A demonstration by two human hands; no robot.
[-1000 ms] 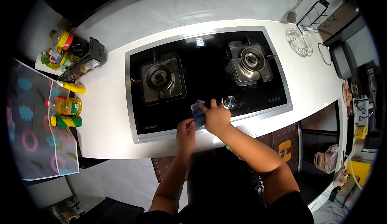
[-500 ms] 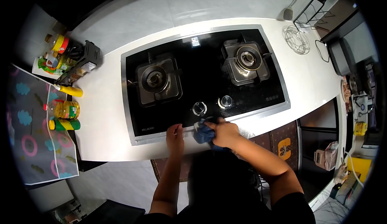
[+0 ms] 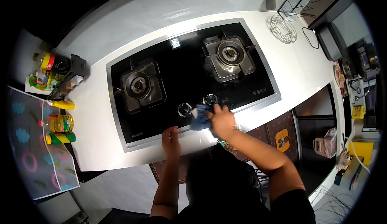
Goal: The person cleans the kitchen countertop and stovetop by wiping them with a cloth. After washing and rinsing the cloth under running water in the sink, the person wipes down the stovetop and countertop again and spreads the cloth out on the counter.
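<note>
My right hand (image 3: 223,122) presses a crumpled blue cloth (image 3: 201,119) against the front edge of the black glass gas stove (image 3: 177,75), just below the two control knobs. The cloth has a pale patch and lies beside the left knob (image 3: 184,110); my fingertips are close to the right knob (image 3: 210,99). By the stove's front metal rim, my left hand (image 3: 171,142) is closed with its fingers curled, and nothing shows in it. Behind the knobs sit the left burner (image 3: 138,85) and the right burner (image 3: 231,53).
On the white counter (image 3: 90,115) at left stand an oil bottle (image 3: 60,123), a green-yellow bottle (image 3: 60,138), a yellow bottle (image 3: 63,104) and a black rack (image 3: 76,70). A wire coil (image 3: 283,29) and a dark rack (image 3: 296,2) are at the back right.
My right hand and the cloth have moved slightly up toward the knobs, onto the stove's front edge. My left hand stays by the rim. The camera view has shifted and tilted.
</note>
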